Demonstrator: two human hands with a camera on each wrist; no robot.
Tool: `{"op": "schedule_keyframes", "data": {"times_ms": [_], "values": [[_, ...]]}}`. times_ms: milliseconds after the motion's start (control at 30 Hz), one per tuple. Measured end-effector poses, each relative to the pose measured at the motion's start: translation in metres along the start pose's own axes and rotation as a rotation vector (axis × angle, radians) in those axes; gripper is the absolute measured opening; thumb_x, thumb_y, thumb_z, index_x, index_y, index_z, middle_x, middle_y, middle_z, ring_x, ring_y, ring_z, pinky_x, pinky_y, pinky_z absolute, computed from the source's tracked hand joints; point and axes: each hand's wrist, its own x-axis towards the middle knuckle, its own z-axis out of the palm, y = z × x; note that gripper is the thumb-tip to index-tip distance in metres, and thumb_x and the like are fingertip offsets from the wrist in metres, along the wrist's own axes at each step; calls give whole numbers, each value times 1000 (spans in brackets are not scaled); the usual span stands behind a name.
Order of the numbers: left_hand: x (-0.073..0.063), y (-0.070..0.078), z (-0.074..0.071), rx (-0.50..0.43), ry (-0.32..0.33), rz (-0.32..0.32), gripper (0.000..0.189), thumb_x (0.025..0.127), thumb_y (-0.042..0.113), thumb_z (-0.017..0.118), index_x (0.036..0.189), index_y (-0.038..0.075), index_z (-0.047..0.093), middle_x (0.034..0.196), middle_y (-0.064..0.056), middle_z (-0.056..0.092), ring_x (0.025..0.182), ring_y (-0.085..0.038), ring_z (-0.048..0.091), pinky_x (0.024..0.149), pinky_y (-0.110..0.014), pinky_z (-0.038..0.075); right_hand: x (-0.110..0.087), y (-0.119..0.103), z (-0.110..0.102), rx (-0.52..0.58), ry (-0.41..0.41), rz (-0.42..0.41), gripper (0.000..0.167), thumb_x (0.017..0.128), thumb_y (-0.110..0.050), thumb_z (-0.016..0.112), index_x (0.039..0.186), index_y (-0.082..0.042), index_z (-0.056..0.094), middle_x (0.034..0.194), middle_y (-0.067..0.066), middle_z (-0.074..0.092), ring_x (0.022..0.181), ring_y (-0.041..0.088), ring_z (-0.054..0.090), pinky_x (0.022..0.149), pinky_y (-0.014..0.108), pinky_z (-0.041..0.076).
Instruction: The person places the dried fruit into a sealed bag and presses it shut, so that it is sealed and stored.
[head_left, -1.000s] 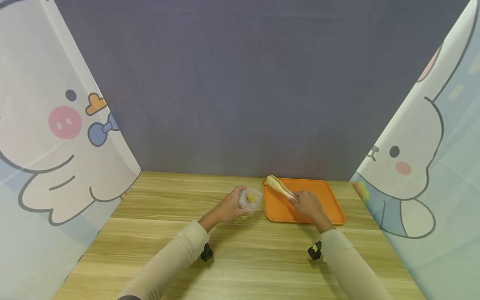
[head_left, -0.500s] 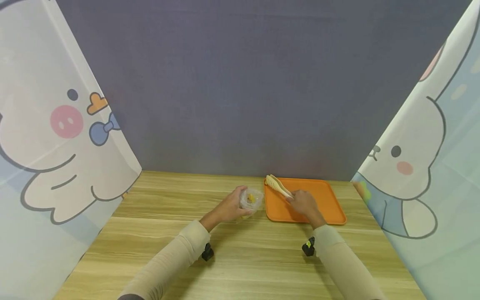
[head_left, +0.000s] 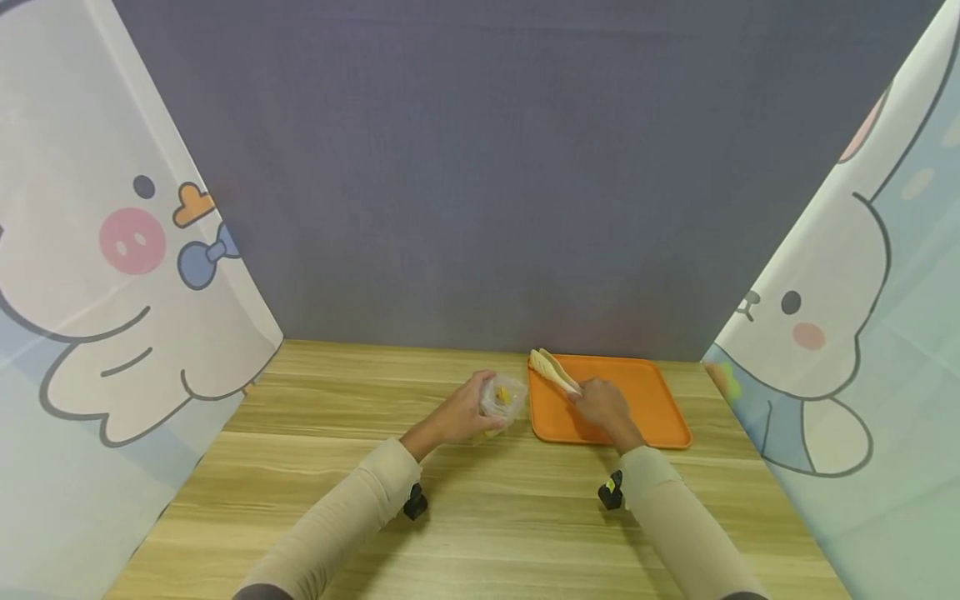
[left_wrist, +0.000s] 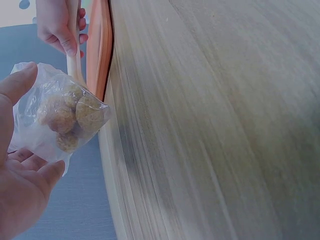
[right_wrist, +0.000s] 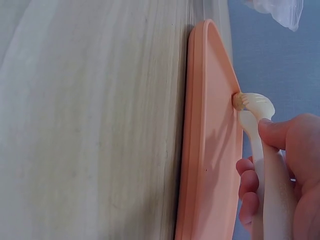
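My left hand holds a clear plastic bag just left of the tray, thumb on one side and fingers on the other. Several round brown balls show through the bag in the left wrist view. My right hand grips cream-coloured tongs above the orange tray. Beside the tong tips, at the tray's far left corner, sits one small brown ball in the right wrist view. Whether the tongs clasp that ball I cannot tell.
The tray lies on a wood-grain table at the back right. A grey panel rises behind the table. Printed cartoon panels stand at the left and right.
My right hand has shifted slightly to the left with the tongs, whose tips stay at the tray's far left corner. My left hand and the bag have barely moved.
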Motion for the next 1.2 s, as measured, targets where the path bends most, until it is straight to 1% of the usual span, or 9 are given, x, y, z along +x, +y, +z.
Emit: {"op": "schedule_keyframes", "data": {"times_ms": [67,200,300,567,833,1067,1200], "values": [[0,0,0,-12,1,-1,91,87,30,83,155,2,29,130,-15,57,102,-18,59,90,-38,52,0,0,0,9,-2,4,36,103,-38,57,113,-7,73,75,7,61,63,22,52,50,31,37],[0,0,0,-5,0,-4,92,87,31,83,156,3,29,132,-15,56,104,-18,59,92,-38,52,0,0,0,8,1,-2,34,102,-38,56,103,-8,72,72,6,57,61,21,50,50,31,36],[-1,0,0,6,-1,0,92,87,31,83,156,3,28,133,-16,56,105,-19,59,92,-38,52,1,-1,1,6,1,-13,34,102,-37,56,102,-7,71,72,7,57,61,22,50,50,31,36],[-1,1,0,-5,-6,-5,92,87,30,83,156,3,28,131,-15,57,104,-19,59,92,-38,52,3,-2,4,-1,-4,-5,36,102,-39,56,108,-7,72,75,6,59,63,22,51,50,31,37],[0,1,0,-4,7,1,92,86,32,83,155,3,29,132,-15,57,105,-19,59,92,-39,52,2,1,3,-55,15,-35,31,102,-36,58,96,-9,71,78,7,61,67,23,54,53,33,39],[0,2,0,1,8,-2,92,86,31,83,155,3,29,132,-15,57,103,-18,59,90,-37,52,1,4,5,-57,21,-39,31,103,-36,58,93,-10,71,78,6,62,68,23,55,54,33,38],[0,3,1,1,6,0,92,86,32,84,155,3,30,132,-15,57,104,-18,59,90,-37,52,1,3,4,-49,25,-54,32,103,-36,57,90,-9,70,76,6,61,66,22,54,54,33,38]]}}
